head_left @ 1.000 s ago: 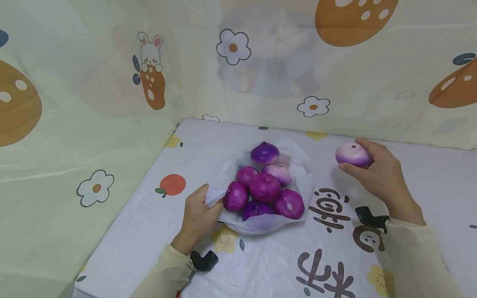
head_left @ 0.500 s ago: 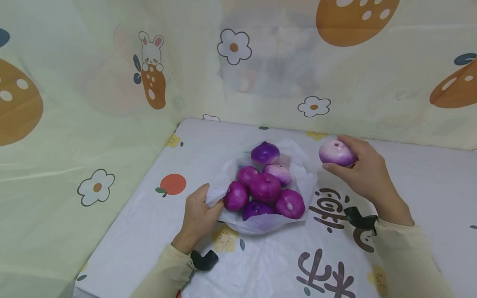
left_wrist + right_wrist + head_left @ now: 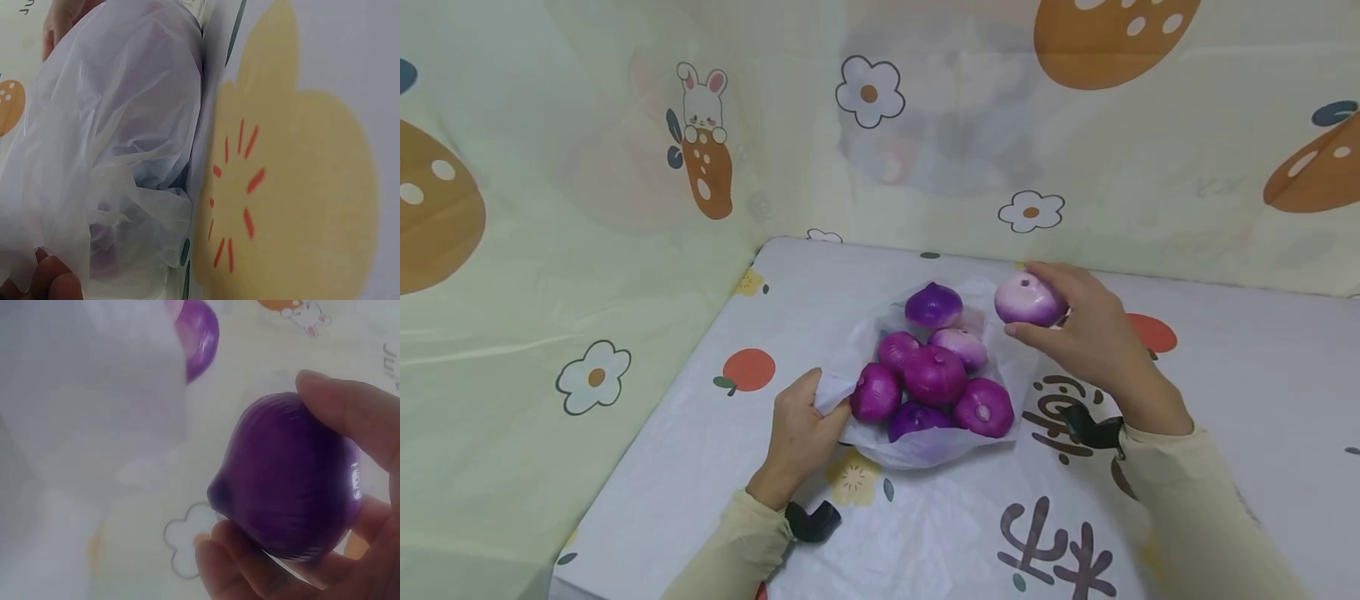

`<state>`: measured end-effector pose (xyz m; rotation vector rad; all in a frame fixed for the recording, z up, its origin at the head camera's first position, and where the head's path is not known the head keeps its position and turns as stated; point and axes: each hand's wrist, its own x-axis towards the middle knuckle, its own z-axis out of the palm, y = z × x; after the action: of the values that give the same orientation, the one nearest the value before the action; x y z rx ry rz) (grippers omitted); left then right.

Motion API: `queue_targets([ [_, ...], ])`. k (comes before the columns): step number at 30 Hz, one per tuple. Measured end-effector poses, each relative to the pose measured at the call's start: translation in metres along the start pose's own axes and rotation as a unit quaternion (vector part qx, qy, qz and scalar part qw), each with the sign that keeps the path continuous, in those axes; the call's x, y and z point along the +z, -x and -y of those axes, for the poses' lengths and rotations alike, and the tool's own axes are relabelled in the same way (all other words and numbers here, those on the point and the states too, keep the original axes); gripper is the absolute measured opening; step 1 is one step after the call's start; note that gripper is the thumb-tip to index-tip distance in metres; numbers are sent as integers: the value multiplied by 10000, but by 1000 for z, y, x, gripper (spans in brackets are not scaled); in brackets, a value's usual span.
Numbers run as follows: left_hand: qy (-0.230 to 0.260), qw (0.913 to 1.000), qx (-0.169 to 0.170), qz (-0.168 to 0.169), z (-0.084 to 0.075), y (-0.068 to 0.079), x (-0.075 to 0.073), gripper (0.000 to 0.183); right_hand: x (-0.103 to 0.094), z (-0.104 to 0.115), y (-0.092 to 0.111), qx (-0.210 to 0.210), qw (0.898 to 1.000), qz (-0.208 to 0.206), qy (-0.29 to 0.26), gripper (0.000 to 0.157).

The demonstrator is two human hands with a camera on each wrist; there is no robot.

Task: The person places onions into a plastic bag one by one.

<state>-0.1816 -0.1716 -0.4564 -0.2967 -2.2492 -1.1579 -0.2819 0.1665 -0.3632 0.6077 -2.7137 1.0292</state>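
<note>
A white plastic bag (image 3: 917,451) lies open on the table, holding several purple onions (image 3: 934,375). My left hand (image 3: 801,433) pinches the bag's left rim between thumb and fingers; the left wrist view shows those fingertips (image 3: 57,280) on the crinkled plastic. In my right hand (image 3: 1093,333) is a white-and-purple onion (image 3: 1028,300), gripped between thumb and fingers above the table, just right of the bag's far corner. From the right wrist, this onion's purple pointed end (image 3: 287,481) faces the camera, with the bag's wall (image 3: 94,394) to its left.
A pale cloth (image 3: 670,467) with printed fruit, flowers and dark lettering covers the table. Patterned curtains (image 3: 940,150) rise close behind it and along its left side. A dark wrist mount (image 3: 1093,429) sits on the right sleeve, and another (image 3: 812,522) on the left.
My right hand has carried the white-and-purple onion leftward, closer to the bag. The left hand keeps its hold on the rim, and the onions in the bag have not moved.
</note>
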Motion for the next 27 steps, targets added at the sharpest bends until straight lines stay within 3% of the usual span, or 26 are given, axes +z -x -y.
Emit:
queue_targets([
  [18,-30,9999,87,-44,1,-3,0,11,31,45,-32,-347,9941,1014,167,83],
  [27,26,10000,10,-1,0,-1,-1,12,49,54,-44,-499,9889,1377,235,80],
])
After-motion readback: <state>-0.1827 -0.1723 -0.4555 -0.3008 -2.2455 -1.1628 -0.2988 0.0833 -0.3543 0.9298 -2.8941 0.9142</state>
